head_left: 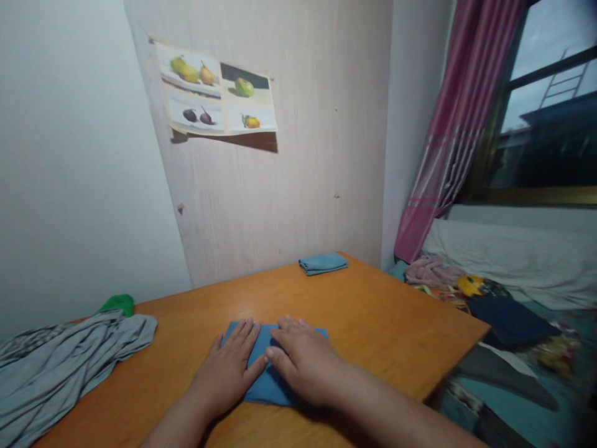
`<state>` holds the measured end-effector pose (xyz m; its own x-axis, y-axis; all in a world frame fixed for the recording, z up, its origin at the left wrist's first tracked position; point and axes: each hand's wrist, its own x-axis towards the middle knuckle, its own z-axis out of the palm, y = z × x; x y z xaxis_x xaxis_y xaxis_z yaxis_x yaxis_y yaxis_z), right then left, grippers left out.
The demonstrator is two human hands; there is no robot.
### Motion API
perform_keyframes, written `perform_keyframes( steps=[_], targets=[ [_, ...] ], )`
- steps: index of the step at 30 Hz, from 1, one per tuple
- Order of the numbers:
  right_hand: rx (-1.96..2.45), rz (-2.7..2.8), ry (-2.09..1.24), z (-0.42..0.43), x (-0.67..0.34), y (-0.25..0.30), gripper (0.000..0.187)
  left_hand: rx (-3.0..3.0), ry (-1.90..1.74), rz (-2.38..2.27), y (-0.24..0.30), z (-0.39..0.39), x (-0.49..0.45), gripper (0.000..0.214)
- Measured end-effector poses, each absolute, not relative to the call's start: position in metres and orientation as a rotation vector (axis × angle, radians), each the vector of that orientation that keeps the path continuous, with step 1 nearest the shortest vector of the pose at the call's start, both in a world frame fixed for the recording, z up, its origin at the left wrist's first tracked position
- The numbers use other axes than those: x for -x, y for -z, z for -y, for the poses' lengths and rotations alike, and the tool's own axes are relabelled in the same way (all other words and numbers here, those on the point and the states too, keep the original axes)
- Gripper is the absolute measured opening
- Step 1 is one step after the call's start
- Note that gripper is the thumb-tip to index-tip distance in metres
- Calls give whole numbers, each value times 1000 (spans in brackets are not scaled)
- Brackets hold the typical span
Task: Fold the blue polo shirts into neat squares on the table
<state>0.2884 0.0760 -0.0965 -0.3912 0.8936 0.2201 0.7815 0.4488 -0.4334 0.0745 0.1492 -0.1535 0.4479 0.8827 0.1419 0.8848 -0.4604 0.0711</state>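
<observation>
A folded blue cloth (261, 348) lies on the orange wooden table (382, 311) in front of me. My left hand (228, 367) rests flat on its left part, fingers stretched out. My right hand (301, 358) lies flat on its right part, fingers extended and pressing down, thumb touching the left hand. Neither hand grips anything. Part of the cloth is hidden under both hands.
A second folded blue cloth (323, 263) sits at the table's far edge by the wooden panel. A grey garment (69, 361) and a green item (119, 303) lie at the table's left. To the right, a bed (513, 311) holds piled clothes below a window.
</observation>
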Motion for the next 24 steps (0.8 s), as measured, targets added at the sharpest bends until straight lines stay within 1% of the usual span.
perform_keyframes(
  steps=[3,5,8,13,15,17,24],
  targets=[
    [1456,2312,-366,-90,-279,110,69,2651,234,1635,154,-150,-74,75],
    [1496,2348,-388,-94,-278,124,73,2642,220,1656,154,-151,-75,77],
    [1523,2354,-404,-93,-280,139,75,2613,215,1704,154,-150,-78,81],
    [1567,2342,-414,-91,-282,144,75,2559,240,1857,153,-149,-80,99],
    [1580,2351,-416,-92,-282,144,73,2552,261,1892,153,-151,-79,103],
    [1593,2357,-410,-93,-281,145,73,2540,273,1922,154,-153,-78,101],
    [1636,2381,-355,-94,-281,146,71,2422,285,2074,154,-159,-71,84]
  ],
)
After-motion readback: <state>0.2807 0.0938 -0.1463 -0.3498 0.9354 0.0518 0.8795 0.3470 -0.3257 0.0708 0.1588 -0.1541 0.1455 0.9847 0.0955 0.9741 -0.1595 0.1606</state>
